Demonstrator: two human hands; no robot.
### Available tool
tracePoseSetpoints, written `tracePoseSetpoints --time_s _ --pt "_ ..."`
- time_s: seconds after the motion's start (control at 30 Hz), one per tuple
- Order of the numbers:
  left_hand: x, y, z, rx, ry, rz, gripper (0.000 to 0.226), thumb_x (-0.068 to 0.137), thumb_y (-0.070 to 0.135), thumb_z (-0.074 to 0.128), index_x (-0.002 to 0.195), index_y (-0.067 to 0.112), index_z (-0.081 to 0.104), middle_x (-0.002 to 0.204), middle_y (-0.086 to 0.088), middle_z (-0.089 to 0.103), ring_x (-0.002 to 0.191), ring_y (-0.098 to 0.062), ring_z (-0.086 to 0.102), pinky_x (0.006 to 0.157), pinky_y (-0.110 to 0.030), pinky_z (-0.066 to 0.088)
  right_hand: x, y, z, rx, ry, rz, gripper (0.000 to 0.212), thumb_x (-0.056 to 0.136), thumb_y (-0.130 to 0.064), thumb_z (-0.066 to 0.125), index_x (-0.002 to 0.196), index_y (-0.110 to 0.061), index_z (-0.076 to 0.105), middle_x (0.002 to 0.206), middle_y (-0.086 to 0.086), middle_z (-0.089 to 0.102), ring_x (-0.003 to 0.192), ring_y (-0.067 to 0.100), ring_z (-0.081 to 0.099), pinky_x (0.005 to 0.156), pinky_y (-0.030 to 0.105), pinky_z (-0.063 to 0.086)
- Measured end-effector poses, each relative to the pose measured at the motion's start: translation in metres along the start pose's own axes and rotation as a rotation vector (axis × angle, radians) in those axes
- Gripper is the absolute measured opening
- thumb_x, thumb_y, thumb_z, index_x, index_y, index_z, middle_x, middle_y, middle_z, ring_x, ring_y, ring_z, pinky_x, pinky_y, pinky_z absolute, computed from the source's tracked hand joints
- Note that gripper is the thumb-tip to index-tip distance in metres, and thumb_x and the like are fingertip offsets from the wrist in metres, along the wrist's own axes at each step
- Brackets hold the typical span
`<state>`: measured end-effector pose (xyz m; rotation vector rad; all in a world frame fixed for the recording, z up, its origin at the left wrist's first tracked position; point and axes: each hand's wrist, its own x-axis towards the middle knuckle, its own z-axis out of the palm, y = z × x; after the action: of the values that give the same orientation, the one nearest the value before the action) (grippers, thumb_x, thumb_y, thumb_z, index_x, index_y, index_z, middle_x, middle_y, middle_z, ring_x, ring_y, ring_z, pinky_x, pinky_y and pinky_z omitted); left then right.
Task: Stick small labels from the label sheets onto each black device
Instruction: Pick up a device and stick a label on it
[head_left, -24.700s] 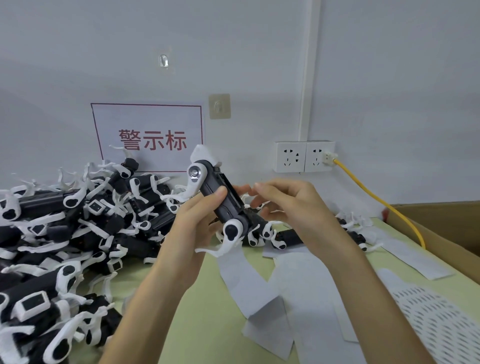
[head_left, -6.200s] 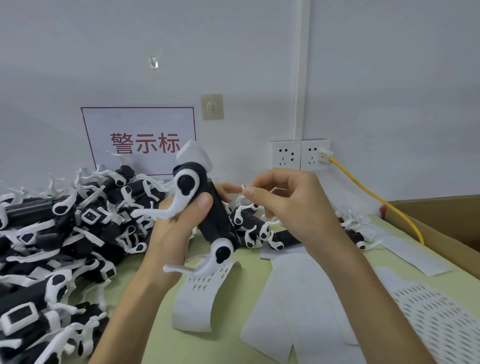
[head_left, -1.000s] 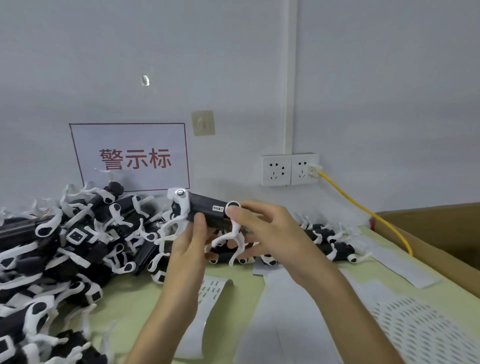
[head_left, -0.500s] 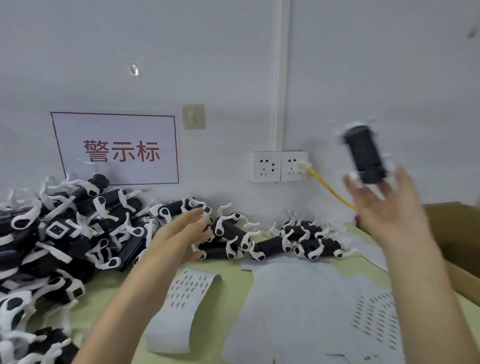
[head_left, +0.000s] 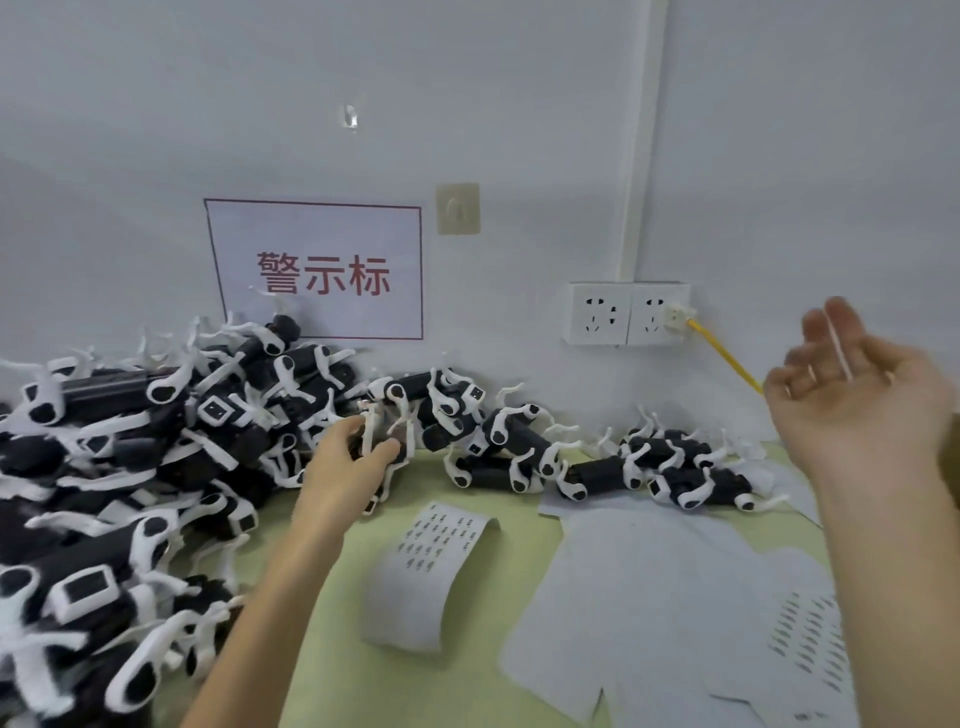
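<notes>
Head view: the left hand (head_left: 349, 460) gripped a black device (head_left: 371, 435) on the pile (head_left: 156, 447) along the counter's (head_left: 332, 670) left and back edges. The right hand (head_left: 857, 400) was raised near the right edge, fingers loosely spread and empty. A curled label sheet (head_left: 423, 566) lay mid-counter.

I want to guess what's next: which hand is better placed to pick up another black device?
Left. The left hand grips a black device at the edge of the pile; the right hand hangs open and empty, raised away from it.
</notes>
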<state>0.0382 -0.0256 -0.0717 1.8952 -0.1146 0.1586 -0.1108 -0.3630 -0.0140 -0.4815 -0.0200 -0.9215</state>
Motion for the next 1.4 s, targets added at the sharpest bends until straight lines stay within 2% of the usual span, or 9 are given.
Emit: tracePoseSetpoints --time_s 0.17,0.33,0.47,0.67,0.87,0.93,1.1,1.3,1.4 --pt "0.015 -0.045 0.006 0.441 0.032 -0.002 0.067 0.095 0.036 0.066 0.154 0.019 0.039 0.155 -0.003 0.043 0.137 -0.031 0.045 0.111 -0.055 0.04 -0.019 0.032 0.045 -0.206 -0.135 0.223 0.042 0.096 -0.023 0.042 0.087 -0.016 0.082 0.075 -0.002 0.067 0.054 0.012 0.052 0.055 0.02 0.042" --pt "0.014 -0.093 0.016 0.6 -0.008 -0.118 0.077 0.095 0.037 0.067 0.158 0.025 0.025 0.159 -0.002 0.042 0.142 -0.034 0.041 0.113 -0.054 0.031 -0.033 0.055 0.055 -0.275 -0.199 0.294 0.036 0.096 -0.023 0.042 0.092 -0.013 0.077 0.07 -0.001 0.062 0.053 0.013 0.048 0.056 0.022 0.038" --pt "0.019 -0.102 0.024 0.503 0.065 -0.061 0.076 0.094 0.036 0.068 0.156 0.026 0.026 0.126 -0.003 0.066 0.127 -0.032 0.056 0.108 -0.05 0.032 -0.04 0.065 0.057 -0.309 -0.229 0.33 0.035 0.097 -0.023 0.043 0.089 -0.012 0.075 0.067 -0.001 0.059 0.052 0.014 0.047 0.054 0.022 0.039" --pt "0.024 -0.103 0.03 0.622 0.023 0.054 0.084 0.099 0.036 0.057 0.165 0.031 0.006 0.091 -0.001 0.06 0.104 -0.028 0.059 0.101 -0.046 0.041 -0.047 0.072 0.061 -0.321 -0.236 0.356 0.038 0.097 -0.023 0.043 0.081 -0.012 0.076 0.065 -0.001 0.058 0.051 0.014 0.046 0.054 0.022 0.038" --pt "0.027 -0.107 0.034 0.64 0.064 0.122 0.067 0.1 0.042 0.053 0.16 0.033 0.023 0.089 0.003 0.06 0.092 -0.024 0.054 0.096 -0.044 0.037 -0.045 0.071 0.06 -0.304 -0.222 0.363 0.04 0.097 -0.023 0.042 0.078 -0.013 0.075 0.064 -0.001 0.057 0.05 0.014 0.046 0.055 0.023 0.037" --pt "0.028 -0.11 0.035 0.647 0.049 0.134 0.059 0.099 0.048 0.052 0.153 0.033 0.034 0.109 -0.001 0.066 0.108 -0.026 0.057 0.099 -0.045 0.034 -0.045 0.07 0.059 -0.303 -0.22 0.362 0.039 0.097 -0.023 0.042 0.079 -0.013 0.075 0.064 -0.002 0.057 0.05 0.014 0.045 0.055 0.022 0.037" --pt "0.036 -0.115 0.034 0.724 -0.04 0.069 0.074 0.099 0.055 0.053 0.162 0.033 0.02 0.143 -0.004 0.052 0.136 -0.027 0.044 0.11 -0.048 0.03 -0.045 0.07 0.059 -0.295 -0.239 0.366 0.042 0.097 -0.023 0.042 0.076 -0.013 0.076 0.065 -0.001 0.057 0.051 0.014 0.045 0.055 0.023 0.038" --pt "0.034 -0.117 0.035 0.388 0.087 0.193 0.054 0.091 0.023 0.074 0.14 0.029 0.053 0.109 -0.004 0.056 0.117 -0.028 0.05 0.097 -0.036 0.042 -0.044 0.071 0.059 -0.299 -0.225 0.366 0.041 0.097 -0.023 0.043 0.076 -0.013 0.077 0.065 -0.002 0.057 0.05 0.014 0.045 0.056 0.023 0.037" --pt "0.028 -0.103 0.032 0.312 0.199 0.309 0.039 0.092 0.027 0.076 0.129 0.028 0.063 0.098 0.0 0.061 0.102 -0.022 0.054 0.089 -0.037 0.046 -0.043 0.071 0.059 -0.292 -0.221 0.376 0.043 0.097 -0.023 0.043 0.073 -0.014 0.077 0.065 -0.002 0.057 0.05 0.014 0.045 0.054 0.023 0.038"
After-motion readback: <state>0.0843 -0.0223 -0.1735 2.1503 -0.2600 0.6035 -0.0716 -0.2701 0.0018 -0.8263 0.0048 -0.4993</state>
